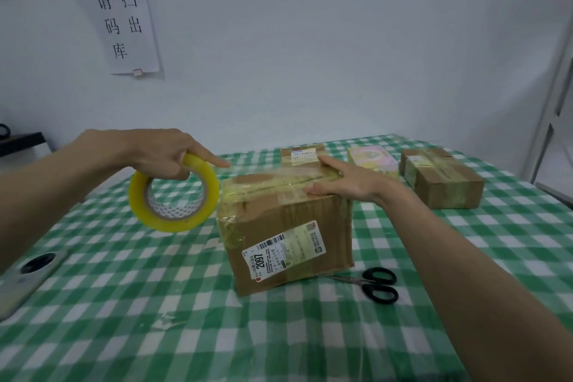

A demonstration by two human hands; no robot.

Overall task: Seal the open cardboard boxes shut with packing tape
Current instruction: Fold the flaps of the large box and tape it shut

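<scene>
Taping box top
Left hand [155, 153] grips tape roll [173, 195]; right hand [344, 180] flat on box [285, 226]. Slack strip may wrinkle.

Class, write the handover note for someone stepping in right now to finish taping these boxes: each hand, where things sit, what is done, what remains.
Left hand grips the yellow tape roll, held in the air at the left edge of the front box.
Right hand rests with straight fingers on the box top, pressing the tape strip down.
Done: a strip runs across the top seam, not yet cut from the roll.
Scissors lie on the checked tablecloth at the box's right front corner.
Left: cut the strip and smooth its ends. The box at far right looks taped; check the small box behind.
</scene>
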